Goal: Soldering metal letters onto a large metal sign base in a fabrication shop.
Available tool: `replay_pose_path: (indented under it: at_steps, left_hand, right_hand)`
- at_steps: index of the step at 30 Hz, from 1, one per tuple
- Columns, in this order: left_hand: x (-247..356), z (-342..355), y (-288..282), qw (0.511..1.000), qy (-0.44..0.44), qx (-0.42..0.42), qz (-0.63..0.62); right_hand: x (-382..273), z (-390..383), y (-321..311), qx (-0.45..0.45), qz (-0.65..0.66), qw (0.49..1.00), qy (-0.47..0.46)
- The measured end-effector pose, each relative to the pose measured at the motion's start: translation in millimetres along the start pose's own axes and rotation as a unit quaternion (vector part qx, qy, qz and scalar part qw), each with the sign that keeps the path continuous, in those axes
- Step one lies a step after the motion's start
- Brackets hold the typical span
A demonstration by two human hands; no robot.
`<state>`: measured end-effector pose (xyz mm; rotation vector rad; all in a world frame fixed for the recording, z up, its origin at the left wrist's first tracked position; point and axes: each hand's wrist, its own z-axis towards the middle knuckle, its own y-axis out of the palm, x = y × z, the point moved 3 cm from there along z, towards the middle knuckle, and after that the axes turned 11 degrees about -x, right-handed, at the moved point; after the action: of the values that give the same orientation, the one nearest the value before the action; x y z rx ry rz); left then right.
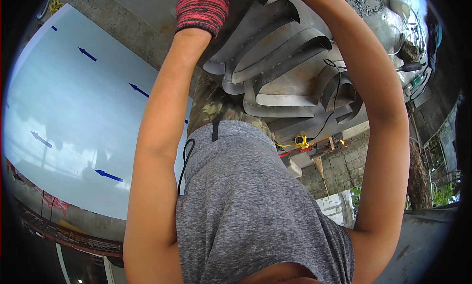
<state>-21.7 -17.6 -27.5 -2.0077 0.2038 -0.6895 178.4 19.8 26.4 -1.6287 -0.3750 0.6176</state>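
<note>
Both forearms rise from the lower edge of the view toward a stack of curved sheet-metal pieces point(290, 62) lying at the top centre. The left hand point(202, 8) wears a red-and-black knitted glove and rests against the left edge of the stack; its fingers run behind the metal and out of the frame, so whether they are spread or pinching cannot be told. The right hand is out of view above the top edge; only the forearm crosses over the right part of the stack. The pieces overlap one another, with rounded, riveted rims turned toward the person. A black cable point(336, 94) trails across the lower pieces. To the left, well apart from the stack, lies a large white sheet point(73, 126) marked with blue arrows, its near edge running diagonally beside the left forearm. A yellow tape measure point(301, 141) sits just below the stack. Loose screws point(366, 1) lie scattered at the upper right. Open room shows only between the white sheet and the stack.
</note>
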Motion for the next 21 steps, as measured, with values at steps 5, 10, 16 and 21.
replay_pose_path:
  at_steps: [5, 10, 16, 21]
  left_hand:
    - [14.8, 0.9, -16.0, 0.998, -0.050, -0.042, -0.022]
    - [22.7, -0.4, -20.3, 0.998, -0.045, -0.038, 0.001]
    - [8.4, -10.2, 1.6, 0.995, 0.040, 0.086, 0.039]
    - [11.1, -12.3, -10.3, 0.998, 0.012, 0.066, -0.020]
  right_hand:
    - [1.5, 0.3, 1.2, -0.007, -0.001, 1.000, 0.011]
    - [2.1, 0.6, 0.0, 0.014, 0.011, 1.000, 0.018]
    - [1.8, 2.3, 1.7, 0.006, -0.001, 1.000, 0.011]
    - [-1.8, -3.1, -6.1, 0.044, 0.000, 0.999, -0.015]
